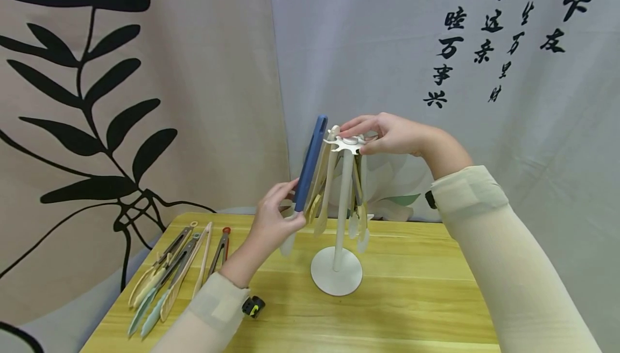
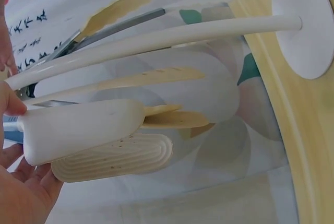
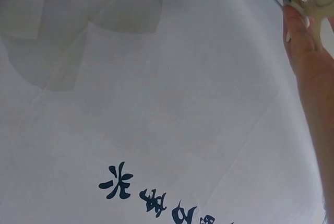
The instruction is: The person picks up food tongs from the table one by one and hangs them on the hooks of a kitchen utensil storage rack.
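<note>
My left hand (image 1: 273,218) holds blue-handled tongs (image 1: 311,164) near the lower end of the handle. They lean beside a white utensil stand (image 1: 343,207), their blue end up, near its top. In the left wrist view, their pale paddle end (image 2: 83,130) extends past the fingers, with a ribbed pale paddle (image 2: 115,157) just below it. At the top of the stand, my right hand (image 1: 389,133) grips the hooked ring (image 1: 346,144) between thumb and fingers. Several cream and grey utensils hang around the post; the right fingers partly hide the hooks.
Several tongs with grey arms and cream or mint tips (image 1: 167,277) lie on the left of the wooden table (image 1: 411,288). Among them is a pair with a red end (image 1: 226,231). A printed cloth (image 1: 387,46) hangs behind the table.
</note>
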Tool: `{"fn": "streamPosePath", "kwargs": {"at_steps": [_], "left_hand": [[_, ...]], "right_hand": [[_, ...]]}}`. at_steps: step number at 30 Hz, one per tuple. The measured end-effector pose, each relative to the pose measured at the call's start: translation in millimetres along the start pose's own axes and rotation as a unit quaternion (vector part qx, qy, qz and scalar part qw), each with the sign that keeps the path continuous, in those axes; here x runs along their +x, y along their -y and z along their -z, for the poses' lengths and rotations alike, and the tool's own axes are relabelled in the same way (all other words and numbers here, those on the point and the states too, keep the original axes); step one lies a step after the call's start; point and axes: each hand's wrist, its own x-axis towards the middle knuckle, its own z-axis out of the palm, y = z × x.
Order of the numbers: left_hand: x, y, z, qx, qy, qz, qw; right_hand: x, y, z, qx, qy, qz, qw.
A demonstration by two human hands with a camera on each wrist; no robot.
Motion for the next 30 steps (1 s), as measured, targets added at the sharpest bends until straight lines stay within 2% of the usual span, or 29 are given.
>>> {"fn": "streamPosePath", "kwargs": {"at_steps": [17,30], "left_hand": [[3.2,2.0,-5.5,-0.008,0.021,0.011,0.9997],[3.8,5.1,-8.7,-0.015,0.03,0.003,0.9994]], "right_hand": [[-0.5,-2.1,1.1,-0.002,-0.001,0.005,1.0],[-0.8,-2.6,0.8,0.003,-0.001,0.01,0.9999]]}}
